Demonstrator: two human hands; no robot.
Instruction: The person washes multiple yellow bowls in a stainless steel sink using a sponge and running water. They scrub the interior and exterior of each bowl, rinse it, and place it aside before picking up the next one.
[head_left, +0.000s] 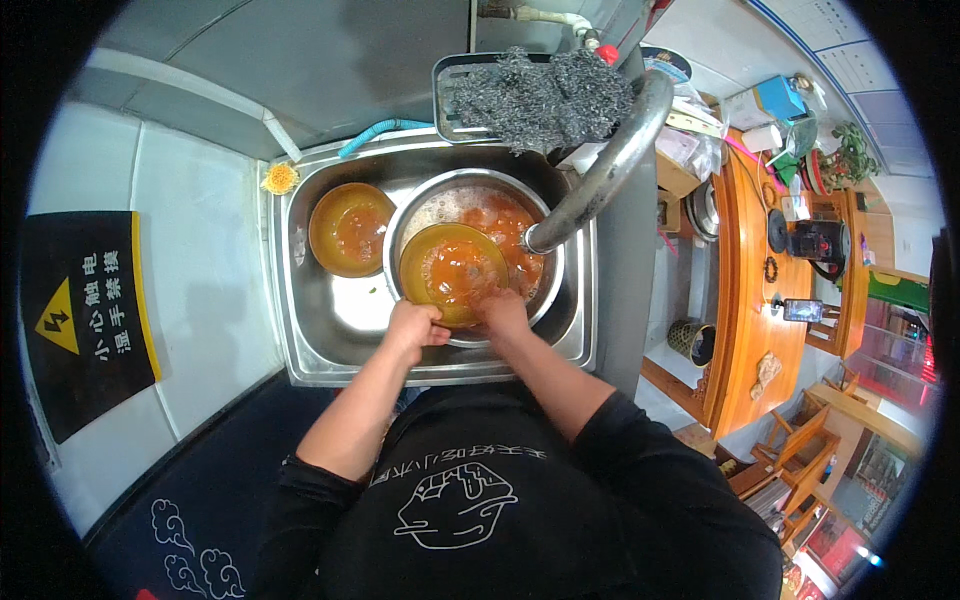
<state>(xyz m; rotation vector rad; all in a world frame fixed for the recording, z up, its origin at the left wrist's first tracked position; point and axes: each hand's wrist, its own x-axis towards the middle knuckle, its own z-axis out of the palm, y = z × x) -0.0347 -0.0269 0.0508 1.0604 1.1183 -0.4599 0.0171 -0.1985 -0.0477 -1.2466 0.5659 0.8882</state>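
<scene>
My left hand grips the near left rim of a yellow-brown bowl, thumb on the edge and fingers beneath. Reddish, oily-looking liquid with foam fills much of that bowl. My right hand is at the bowl's right side, slightly blurred; its fingers are partly hidden in the liquid, so their grip is unclear. The bowl sits over a round steel basin of reddish, foamy water. To the left, a second yellow-brown bowl with similar liquid rests in the stainless steel sink.
A curved metal faucet reaches over the basin's right side. Steel wool scourers lie on a tray behind the sink. A teal hose and a yellow scrubber are at the back left. A wooden counter stands at right.
</scene>
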